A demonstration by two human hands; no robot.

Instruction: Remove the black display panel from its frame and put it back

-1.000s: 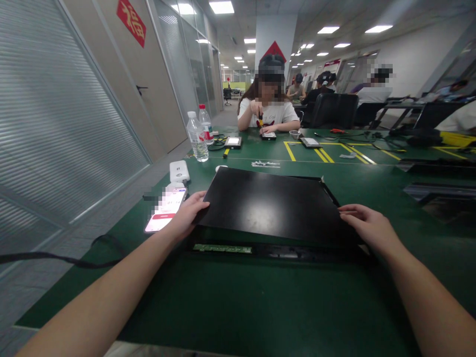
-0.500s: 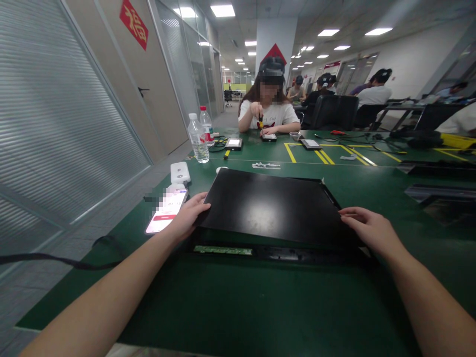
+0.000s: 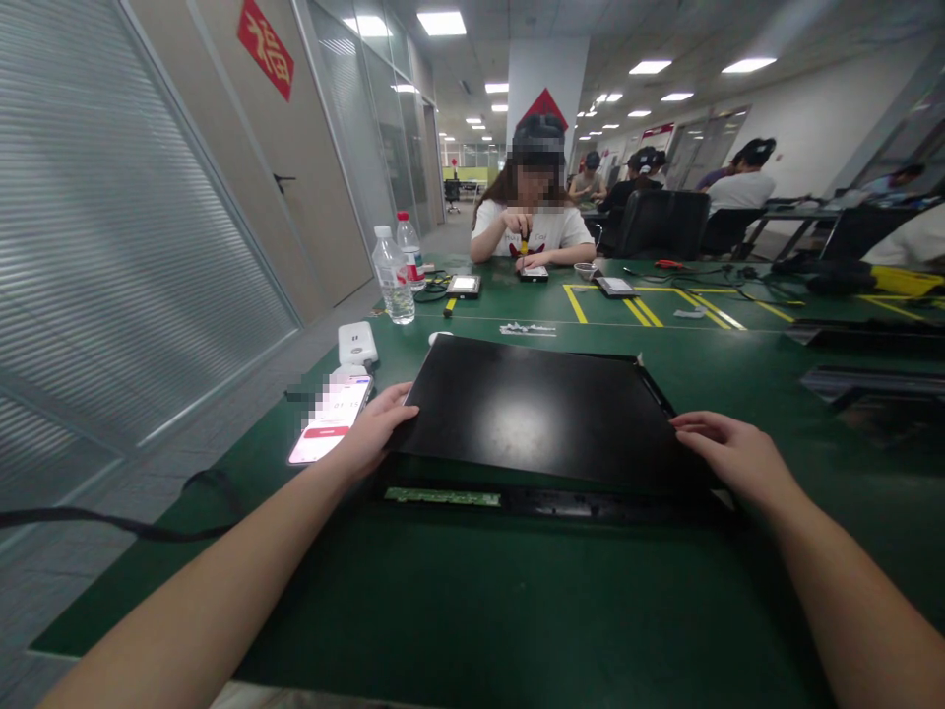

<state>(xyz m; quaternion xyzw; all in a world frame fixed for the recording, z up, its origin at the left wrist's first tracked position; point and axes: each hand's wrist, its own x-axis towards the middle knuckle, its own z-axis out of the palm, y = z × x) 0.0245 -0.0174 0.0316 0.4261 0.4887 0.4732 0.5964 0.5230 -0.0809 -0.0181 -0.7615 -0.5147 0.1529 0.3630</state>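
Observation:
A large flat black panel [image 3: 538, 409] is tilted up at its near edge over the green table [image 3: 517, 611]. Under that edge lies a black strip with a green circuit board [image 3: 441, 496]. My left hand [image 3: 373, 428] grips the panel's near left corner, thumb on top. Over on the other side, my right hand [image 3: 730, 455] holds the near right corner, its fingers curled round the edge.
A phone with a lit screen [image 3: 331, 418] lies just left of my left hand, a white device [image 3: 356, 342] beyond it. Two water bottles [image 3: 392, 273] stand further back. A person in a white shirt [image 3: 533, 222] works across the table. Black panels [image 3: 871, 384] lie at right.
The panel's near edge has stayed lifted; both hands have kept their hold with almost no movement. The person opposite has lowered a hand with a tool.

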